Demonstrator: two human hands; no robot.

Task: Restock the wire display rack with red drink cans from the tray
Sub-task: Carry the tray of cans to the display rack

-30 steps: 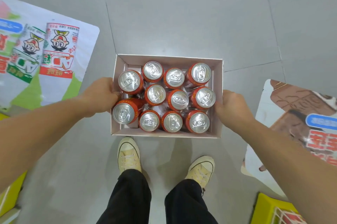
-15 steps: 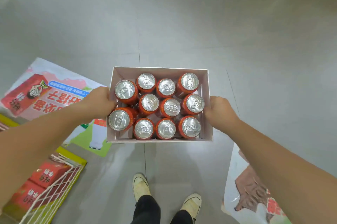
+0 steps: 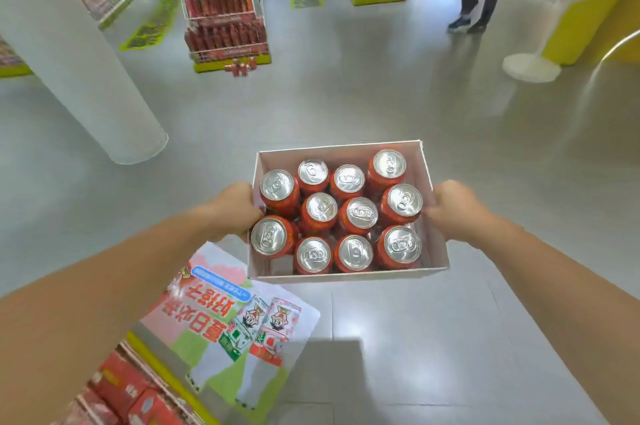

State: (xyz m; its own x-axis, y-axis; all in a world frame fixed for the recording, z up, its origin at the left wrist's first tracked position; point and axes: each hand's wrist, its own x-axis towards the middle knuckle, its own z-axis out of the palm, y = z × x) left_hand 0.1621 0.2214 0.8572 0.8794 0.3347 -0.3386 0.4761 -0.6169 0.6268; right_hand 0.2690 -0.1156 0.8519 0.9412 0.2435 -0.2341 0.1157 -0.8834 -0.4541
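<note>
One corner of a wire shelf (image 3: 117,386) with a yellow edge shows at the lower left, stacked with red cartons whose print is too blurred to read. Beside it a floor poster (image 3: 221,317) carries big red Chinese characters, upside down from here, and two cartoon-faced cans. The left hand (image 3: 232,210) curls round the left wall of a white cardboard tray (image 3: 346,275), held level over the floor. Eleven red cans (image 3: 362,213) stand upright inside, silver tops and pull tabs up, side labels hidden. The right hand (image 3: 453,210) grips the right wall, fingers wrapped under. Glossy grey tiles (image 3: 381,95) run past a white pillar (image 3: 79,57) to a blurred display rack (image 3: 221,9) of red goods.
</note>
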